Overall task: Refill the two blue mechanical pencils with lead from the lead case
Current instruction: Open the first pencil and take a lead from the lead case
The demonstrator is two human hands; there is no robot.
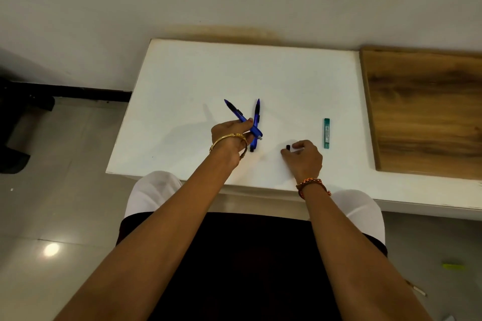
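Head view shows two blue pencils crossed on the white counter [182, 73]. The left hand [229, 135] holds one pencil [238, 114] with its fingers curled round the middle, tip pointing away. I think it holds this one up so the back end is free for new lead. That back end shows a pale bit and no cap. The other pencil [257, 114] lies under it and waits. The right hand [303, 155] rests on the counter, fingers bent close around a small black cap [288, 147], pinching it or just touching it; I cannot tell which. The cap is likely being set down. The green lead case [326, 133] lies flat just beside the right hand, not touching the fingers, easy to reach next.
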